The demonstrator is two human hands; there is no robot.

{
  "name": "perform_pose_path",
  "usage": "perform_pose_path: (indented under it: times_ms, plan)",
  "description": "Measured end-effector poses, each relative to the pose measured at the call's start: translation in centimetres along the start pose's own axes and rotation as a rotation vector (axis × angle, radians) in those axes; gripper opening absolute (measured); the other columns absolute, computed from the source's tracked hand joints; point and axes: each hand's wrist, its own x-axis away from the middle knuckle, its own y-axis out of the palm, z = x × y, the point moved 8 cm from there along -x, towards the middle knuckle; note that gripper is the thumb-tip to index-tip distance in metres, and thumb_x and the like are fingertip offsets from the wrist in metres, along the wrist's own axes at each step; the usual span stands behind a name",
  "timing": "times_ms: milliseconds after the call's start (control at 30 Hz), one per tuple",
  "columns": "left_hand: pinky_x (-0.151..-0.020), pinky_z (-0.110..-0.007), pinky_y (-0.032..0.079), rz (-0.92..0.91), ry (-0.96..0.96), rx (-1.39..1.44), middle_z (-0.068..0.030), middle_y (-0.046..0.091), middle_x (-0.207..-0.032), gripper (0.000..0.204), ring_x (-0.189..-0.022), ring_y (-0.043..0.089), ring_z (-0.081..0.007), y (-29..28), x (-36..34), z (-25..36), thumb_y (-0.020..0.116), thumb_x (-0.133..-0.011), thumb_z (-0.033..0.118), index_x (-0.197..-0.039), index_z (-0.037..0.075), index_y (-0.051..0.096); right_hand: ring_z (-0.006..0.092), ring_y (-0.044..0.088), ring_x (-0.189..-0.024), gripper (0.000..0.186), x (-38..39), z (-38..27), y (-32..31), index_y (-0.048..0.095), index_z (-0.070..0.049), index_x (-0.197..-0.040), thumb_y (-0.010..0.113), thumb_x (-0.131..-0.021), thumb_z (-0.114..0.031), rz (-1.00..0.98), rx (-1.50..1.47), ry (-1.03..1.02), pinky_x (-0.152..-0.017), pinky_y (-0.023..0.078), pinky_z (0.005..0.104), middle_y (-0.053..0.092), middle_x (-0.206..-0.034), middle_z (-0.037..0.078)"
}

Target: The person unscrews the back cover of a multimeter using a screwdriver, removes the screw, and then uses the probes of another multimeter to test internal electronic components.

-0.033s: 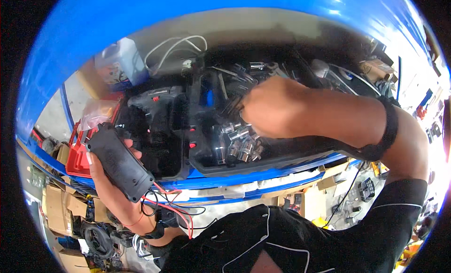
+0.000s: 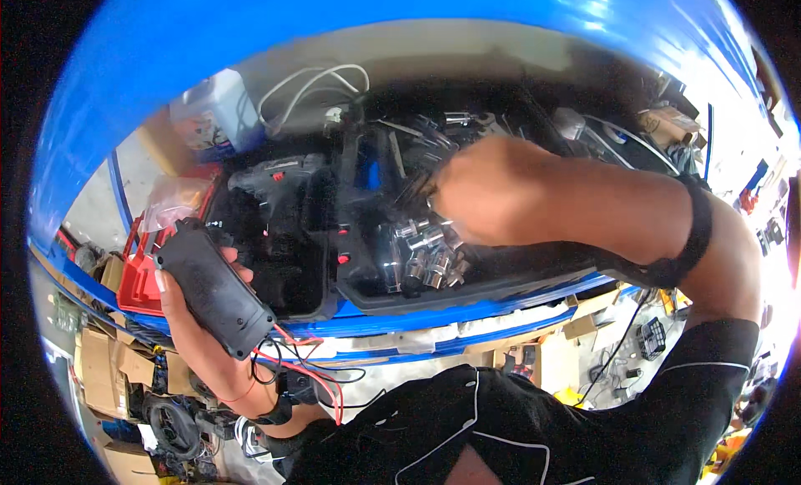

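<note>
My left hand (image 2: pixel 171 295) is wrapped round a black plastic box (image 2: pixel 215 289) with screws at its corners. Red and black wires (image 2: pixel 288 351) trail from the box's lower end. My right hand (image 2: pixel 484 189) is closed over the open tool case (image 2: pixel 359 291), slightly blurred. Its fingertips point down among small dark metal pieces, and what they pinch, if anything, is hidden. Just below that hand lie several shiny metal sockets (image 2: pixel 434 266). Behind it, wrenches and other loose metal tools (image 2: pixel 430 130) are heaped in the case.
In the left half of the case sits a dark power tool (image 2: pixel 279 172). A red tray (image 2: pixel 142 280) with a plastic bag (image 2: pixel 175 201) stands left of it. Farther back are a white container (image 2: pixel 215 109) and a white cable (image 2: pixel 304 80). Cardboard boxes (image 2: pixel 104 368) lie below the blue shelf edge (image 2: pixel 392 322).
</note>
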Motion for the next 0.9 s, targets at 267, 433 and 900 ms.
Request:
perform_pose_path:
  times_ms: [267,433,900]
  plan:
    - [-0.065,-0.027,0.053,0.008,0.027,-0.036,-0.0128,0.069,-0.1,0.052,-0.077,0.067,-0.0182,0.1,0.4,0.6,0.041,-0.102,0.047,-0.128,0.005,0.055,0.0398,0.068,-0.072,0.016,5.4,3.3,-1.4,0.068,-0.002,-0.075,0.061,-0.074,-0.017,-0.022,-0.155,0.178,-0.068,0.055,0.0495,0.066,-0.074,0.023]
    - [-0.066,-0.027,0.053,-0.057,0.053,-0.04,-0.0126,0.069,-0.099,0.05,-0.077,0.066,-0.0182,0.7,0.0,0.4,0.042,-0.102,0.047,-0.127,0.005,0.056,0.0258,0.065,-0.07,0.011,10.5,5.2,-3.8,0.063,-0.001,-0.088,0.067,-0.081,-0.008,0.409,-0.566,0.232,-0.067,0.052,0.0358,0.065,-0.079,0.013]
    - [-0.061,-0.031,0.053,-0.049,0.029,0.091,-0.0104,0.068,-0.095,0.057,-0.072,0.064,-0.0189,5.0,4.0,1.2,0.037,-0.101,0.052,-0.132,0.006,0.053,0.0121,0.06,-0.078,0.013,13.4,4.0,-1.7,0.057,0.001,-0.093,0.065,-0.09,-0.009,0.514,-1.433,0.277,-0.071,0.05,0.0276,0.062,-0.084,0.006]
